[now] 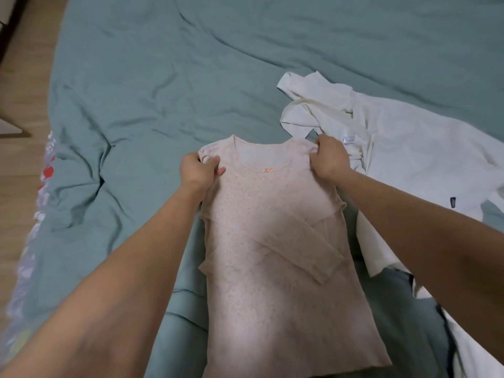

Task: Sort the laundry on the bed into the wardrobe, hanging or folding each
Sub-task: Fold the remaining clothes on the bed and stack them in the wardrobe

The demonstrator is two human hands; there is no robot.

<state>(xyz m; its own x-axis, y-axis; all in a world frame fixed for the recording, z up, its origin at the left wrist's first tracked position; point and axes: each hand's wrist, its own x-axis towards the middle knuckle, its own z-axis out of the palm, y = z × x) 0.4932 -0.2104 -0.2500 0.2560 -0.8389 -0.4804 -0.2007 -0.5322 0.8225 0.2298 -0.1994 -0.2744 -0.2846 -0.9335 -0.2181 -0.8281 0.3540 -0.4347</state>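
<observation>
Pink top [275, 241], flat on bed [163, 77], pinched at both shoulders by left hand [200, 170] and right hand [328, 156]. Could skew the fold; sleeves loosely crossed, likely to slip when lifted.

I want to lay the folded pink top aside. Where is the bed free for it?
The green sheet is bare left of the left hand and beyond the pink top toward the far edge. Right of the right hand it is crowded: white garments cover it.
</observation>
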